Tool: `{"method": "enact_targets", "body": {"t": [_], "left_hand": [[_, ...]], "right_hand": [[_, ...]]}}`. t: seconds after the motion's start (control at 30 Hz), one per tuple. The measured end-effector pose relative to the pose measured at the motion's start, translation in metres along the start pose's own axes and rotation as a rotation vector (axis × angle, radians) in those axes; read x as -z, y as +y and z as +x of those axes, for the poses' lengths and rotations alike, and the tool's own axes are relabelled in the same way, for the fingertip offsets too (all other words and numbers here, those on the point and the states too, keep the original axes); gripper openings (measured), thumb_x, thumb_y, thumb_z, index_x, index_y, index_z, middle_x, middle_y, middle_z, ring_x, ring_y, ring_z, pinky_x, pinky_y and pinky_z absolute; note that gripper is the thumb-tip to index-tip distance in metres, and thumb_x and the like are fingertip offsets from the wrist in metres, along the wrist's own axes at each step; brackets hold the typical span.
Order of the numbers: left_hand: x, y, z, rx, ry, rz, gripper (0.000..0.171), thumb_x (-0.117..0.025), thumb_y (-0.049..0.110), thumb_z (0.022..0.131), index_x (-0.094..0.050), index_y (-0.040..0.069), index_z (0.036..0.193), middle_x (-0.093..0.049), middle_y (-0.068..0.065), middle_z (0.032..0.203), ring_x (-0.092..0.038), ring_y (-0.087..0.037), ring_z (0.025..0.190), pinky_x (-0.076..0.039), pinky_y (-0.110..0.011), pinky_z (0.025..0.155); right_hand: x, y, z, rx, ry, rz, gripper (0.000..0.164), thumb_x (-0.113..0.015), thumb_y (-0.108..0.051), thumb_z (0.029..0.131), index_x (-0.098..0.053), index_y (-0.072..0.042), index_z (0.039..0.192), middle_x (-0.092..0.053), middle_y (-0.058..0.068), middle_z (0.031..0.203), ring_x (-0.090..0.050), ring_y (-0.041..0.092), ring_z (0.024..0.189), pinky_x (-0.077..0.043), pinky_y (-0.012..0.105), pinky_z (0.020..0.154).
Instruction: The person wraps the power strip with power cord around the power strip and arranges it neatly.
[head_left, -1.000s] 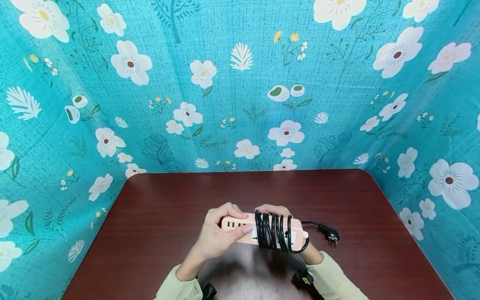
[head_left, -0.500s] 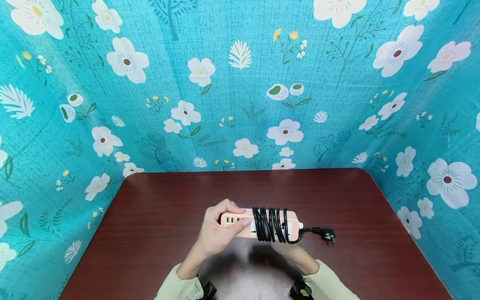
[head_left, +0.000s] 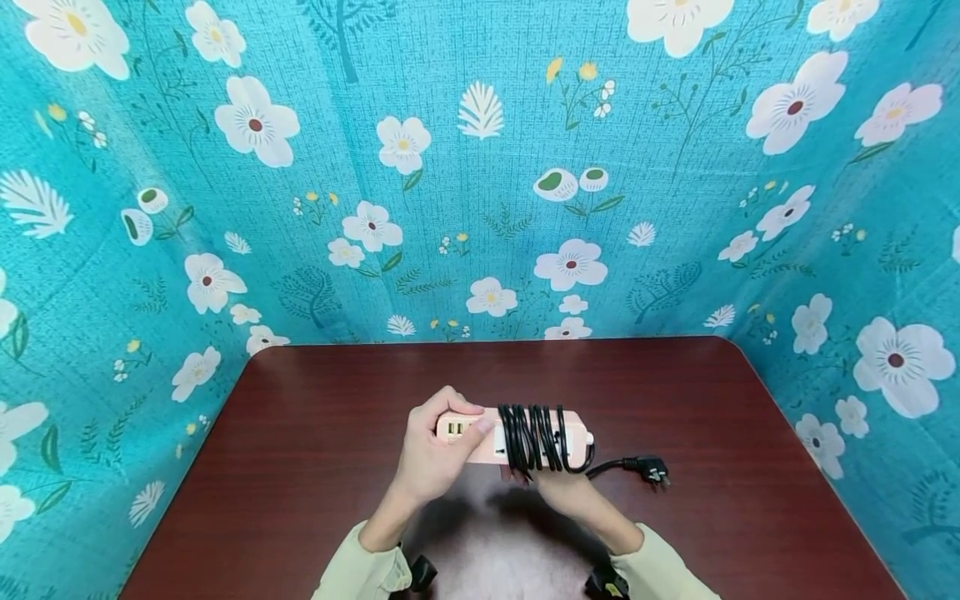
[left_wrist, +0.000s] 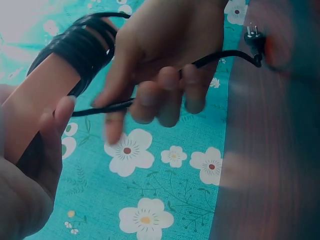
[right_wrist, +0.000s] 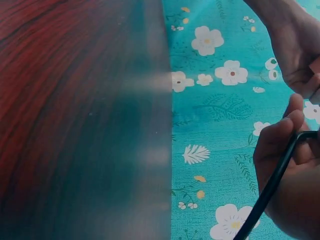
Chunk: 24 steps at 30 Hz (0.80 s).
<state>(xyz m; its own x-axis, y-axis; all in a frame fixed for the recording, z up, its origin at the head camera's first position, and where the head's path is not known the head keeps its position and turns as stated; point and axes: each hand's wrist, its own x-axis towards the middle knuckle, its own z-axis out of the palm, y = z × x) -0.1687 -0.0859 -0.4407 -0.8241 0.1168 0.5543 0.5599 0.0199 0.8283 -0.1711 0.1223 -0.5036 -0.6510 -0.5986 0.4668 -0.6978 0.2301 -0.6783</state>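
Note:
My left hand (head_left: 429, 450) grips a pink power strip (head_left: 486, 454) by its left end, thumb on the front face beside the USB ports. The strip is raised over the table, its black cord (head_left: 514, 437) wound in several loops around the right half. Below and behind the strip is my right hand (head_left: 562, 492), partly hidden in the head view. In the left wrist view, the fingers of this right hand (left_wrist: 165, 55) curl round a loose length of cord. That length ends in a black plug (head_left: 652, 471), which hangs to the right with its prongs showing.
A dark red-brown table (head_left: 337, 400) with rounded back corners lies beneath the hands. Teal flowered cloth (head_left: 465, 208) surrounds it at the back and sides. Dark wrist devices (head_left: 422, 573) sit by the light sleeves (head_left: 360, 567).
The power strip has shifted slightly up and left in my left hand's grip. My right hand has dropped from behind the strip's top edge to beneath it, and the plug has moved slightly left.

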Motion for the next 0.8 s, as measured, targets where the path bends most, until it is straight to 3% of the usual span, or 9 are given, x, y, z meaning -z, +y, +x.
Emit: {"method": "enact_targets", "body": {"t": [0.03, 0.07, 0.13, 0.23, 0.37, 0.5, 0.63, 0.8], "left_hand": [[0.0, 0.0, 0.002, 0.01, 0.028, 0.014, 0.015, -0.077, -0.004, 0.089, -0.067, 0.006, 0.094, -0.067, -0.016, 0.078, -0.061, -0.004, 0.059, -0.052, -0.025, 0.045], [0.0, 0.0, 0.003, 0.016, 0.058, 0.03, 0.014, -0.076, -0.003, 0.09, -0.067, 0.005, 0.095, -0.067, -0.016, 0.08, -0.062, -0.005, 0.061, -0.053, -0.025, 0.047], [0.0, -0.001, 0.007, 0.018, 0.121, 0.049, 0.013, -0.076, -0.003, 0.09, -0.066, 0.004, 0.095, -0.068, -0.018, 0.083, -0.063, -0.006, 0.065, -0.053, -0.025, 0.049], [0.001, -0.004, 0.013, 0.027, 0.206, 0.067, 0.011, -0.076, -0.001, 0.091, -0.066, 0.003, 0.095, -0.068, -0.019, 0.085, -0.065, -0.007, 0.066, -0.053, -0.024, 0.05], [0.003, -0.01, 0.017, 0.061, 0.271, 0.078, 0.012, -0.078, 0.002, 0.091, -0.066, 0.002, 0.094, -0.07, -0.02, 0.086, -0.065, -0.007, 0.061, -0.053, -0.023, 0.048], [0.006, -0.014, 0.019, 0.077, 0.287, 0.111, 0.014, -0.08, 0.005, 0.09, -0.067, 0.002, 0.094, -0.07, -0.018, 0.085, -0.064, -0.007, 0.059, -0.052, -0.023, 0.046], [0.009, -0.018, 0.02, 0.076, 0.285, 0.155, 0.015, -0.082, 0.01, 0.09, -0.069, 0.005, 0.094, -0.071, -0.015, 0.084, -0.063, -0.006, 0.06, -0.05, -0.022, 0.047], [0.011, -0.025, 0.017, 0.077, 0.287, 0.182, 0.015, -0.083, 0.013, 0.09, -0.069, 0.006, 0.092, -0.073, -0.013, 0.084, -0.063, -0.005, 0.06, -0.049, -0.021, 0.048]], "right_hand": [[-0.001, -0.003, 0.0, -0.152, 0.017, 0.198, 0.038, -0.039, -0.01, 0.113, -0.061, 0.002, 0.084, -0.058, 0.017, 0.075, -0.05, 0.0, 0.068, -0.043, 0.019, 0.063], [-0.003, -0.005, -0.001, -0.283, 0.035, 0.305, 0.037, -0.042, -0.013, 0.113, -0.064, 0.0, 0.086, -0.06, 0.017, 0.074, -0.05, -0.002, 0.067, -0.044, 0.018, 0.061], [-0.007, -0.008, 0.0, -0.374, 0.011, 0.254, 0.036, -0.045, -0.02, 0.113, -0.07, -0.008, 0.091, -0.065, 0.013, 0.073, -0.052, -0.001, 0.063, -0.047, 0.021, 0.058], [-0.015, -0.01, -0.002, -0.335, 0.002, 0.213, 0.031, -0.046, -0.018, 0.113, -0.073, -0.014, 0.098, -0.065, 0.006, 0.068, -0.05, -0.003, 0.058, -0.046, 0.019, 0.053], [-0.021, -0.011, -0.002, -0.257, 0.03, 0.201, 0.027, -0.05, -0.015, 0.111, -0.073, -0.02, 0.099, -0.058, -0.001, 0.061, -0.048, -0.003, 0.054, -0.048, 0.018, 0.058], [-0.019, -0.014, -0.001, -0.251, 0.057, 0.174, 0.026, -0.053, -0.016, 0.11, -0.072, -0.023, 0.094, -0.052, -0.005, 0.059, -0.045, -0.005, 0.053, -0.045, 0.017, 0.056], [-0.016, -0.018, -0.001, -0.268, 0.063, 0.137, 0.025, -0.055, -0.018, 0.109, -0.073, -0.019, 0.092, -0.045, -0.012, 0.061, -0.04, -0.008, 0.055, -0.041, 0.016, 0.056], [-0.011, -0.022, -0.002, -0.268, 0.054, 0.168, 0.026, -0.055, -0.018, 0.11, -0.073, -0.021, 0.091, -0.043, -0.01, 0.061, -0.035, -0.008, 0.054, -0.037, 0.015, 0.054]]}}
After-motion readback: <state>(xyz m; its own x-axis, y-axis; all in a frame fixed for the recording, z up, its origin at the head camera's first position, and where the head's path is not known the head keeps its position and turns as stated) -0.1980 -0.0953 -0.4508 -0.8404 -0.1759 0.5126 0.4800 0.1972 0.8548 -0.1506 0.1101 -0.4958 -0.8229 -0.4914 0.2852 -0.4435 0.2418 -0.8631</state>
